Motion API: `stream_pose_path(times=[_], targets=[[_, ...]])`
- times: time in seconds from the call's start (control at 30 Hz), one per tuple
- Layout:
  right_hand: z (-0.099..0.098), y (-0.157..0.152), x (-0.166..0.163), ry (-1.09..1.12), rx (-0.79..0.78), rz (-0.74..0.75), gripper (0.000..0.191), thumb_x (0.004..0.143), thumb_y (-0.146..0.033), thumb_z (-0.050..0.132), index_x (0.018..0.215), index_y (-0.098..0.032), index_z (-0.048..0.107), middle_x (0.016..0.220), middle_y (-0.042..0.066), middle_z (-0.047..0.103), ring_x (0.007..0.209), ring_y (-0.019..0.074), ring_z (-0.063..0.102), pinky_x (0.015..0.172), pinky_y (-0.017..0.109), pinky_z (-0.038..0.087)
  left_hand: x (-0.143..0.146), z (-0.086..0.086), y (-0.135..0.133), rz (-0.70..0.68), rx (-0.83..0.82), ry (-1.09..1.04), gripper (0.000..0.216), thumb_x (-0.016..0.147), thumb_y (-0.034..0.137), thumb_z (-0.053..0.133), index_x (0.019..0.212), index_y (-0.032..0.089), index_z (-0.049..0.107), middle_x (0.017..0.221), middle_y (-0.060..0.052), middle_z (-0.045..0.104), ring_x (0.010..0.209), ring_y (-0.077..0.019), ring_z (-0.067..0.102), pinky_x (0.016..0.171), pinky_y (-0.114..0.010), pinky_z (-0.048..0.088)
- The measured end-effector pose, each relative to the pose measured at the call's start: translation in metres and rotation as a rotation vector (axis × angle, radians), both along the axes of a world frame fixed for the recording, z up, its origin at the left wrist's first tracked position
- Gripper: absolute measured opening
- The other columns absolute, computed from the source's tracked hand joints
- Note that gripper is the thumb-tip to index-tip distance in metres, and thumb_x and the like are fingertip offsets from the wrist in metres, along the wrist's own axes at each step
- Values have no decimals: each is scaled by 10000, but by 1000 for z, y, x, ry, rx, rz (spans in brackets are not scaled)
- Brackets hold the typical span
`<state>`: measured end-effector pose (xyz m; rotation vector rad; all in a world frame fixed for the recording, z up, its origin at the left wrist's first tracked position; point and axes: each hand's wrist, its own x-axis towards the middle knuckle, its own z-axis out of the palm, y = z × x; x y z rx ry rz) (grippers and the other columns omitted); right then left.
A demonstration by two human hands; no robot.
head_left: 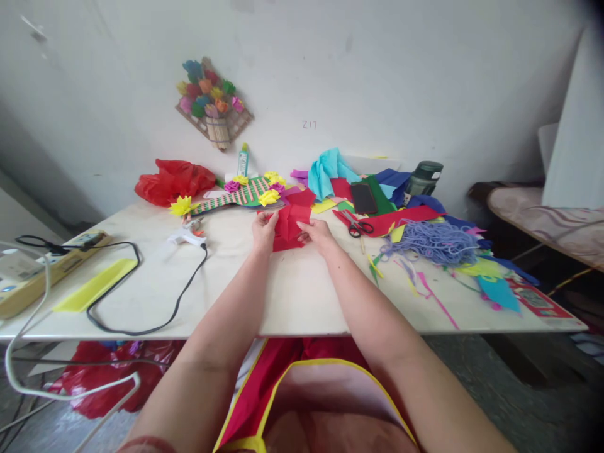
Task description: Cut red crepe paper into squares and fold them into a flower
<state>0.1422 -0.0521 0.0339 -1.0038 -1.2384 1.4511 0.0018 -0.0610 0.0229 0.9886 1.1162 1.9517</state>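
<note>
A creased sheet of red crepe paper [289, 228] is stretched between my hands, just above the middle of the table. My left hand [265, 230] pinches its left edge. On the opposite edge, my right hand [317, 234] grips the paper with thumb and fingers. Behind the sheet lie more red and purple paper pieces. Black-handled scissors [357, 224] rest to the right of my right hand. A white glue gun [189, 235] with a black cord lies to the left of my left hand.
Along the back are a red plastic bag [174, 182], a decorated strip with paper flowers [236, 199], a glue tube [243, 160] and a phone [363, 198]. Purple yarn [427, 242] heaps at right. A power strip [51, 274] and yellow paper [97, 286] lie left.
</note>
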Motion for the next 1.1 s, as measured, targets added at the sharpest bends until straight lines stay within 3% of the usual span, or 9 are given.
stream_pose_path(times=[0.33, 0.47, 0.7, 0.93, 1.1], targets=[[12, -7, 12, -155, 67, 133, 119, 686, -168, 689, 640, -132, 586, 427, -15, 576, 379, 95, 530, 384, 176, 380, -16, -1, -3, -276, -89, 72, 410, 550, 462, 751, 772, 130, 655, 630, -28, 644, 601, -150, 609, 582, -257, 466], [8, -2, 14, -173, 72, 141, 113, 690, -197, 686, 666, -129, 599, 434, -9, 587, 395, 100, 541, 382, 174, 372, -16, -3, -1, -242, -126, 115, 393, 525, 458, 764, 676, 133, 604, 581, -10, 616, 516, -113, 557, 508, -224, 424], [4, 6, 16, -73, 87, 18, 160, 706, -173, 650, 595, -152, 536, 427, -42, 554, 370, 89, 504, 404, 196, 389, -11, -4, 1, -281, -93, 76, 336, 524, 384, 755, 657, 146, 558, 574, 9, 597, 521, -102, 540, 521, -214, 410], [2, 8, 23, -117, 111, 138, 169, 654, -195, 693, 587, -142, 546, 425, -47, 533, 379, 78, 471, 422, 199, 361, -14, 0, -4, -336, -163, 70, 252, 544, 315, 725, 653, 140, 579, 487, 43, 524, 415, -69, 437, 411, -191, 286], [-1, 11, 26, -103, 109, 142, 140, 674, -212, 664, 612, -140, 561, 460, -39, 547, 408, 76, 474, 427, 196, 360, -14, 0, -5, -388, -142, 93, 283, 557, 335, 740, 657, 142, 560, 491, 41, 530, 392, -58, 418, 393, -184, 263]])
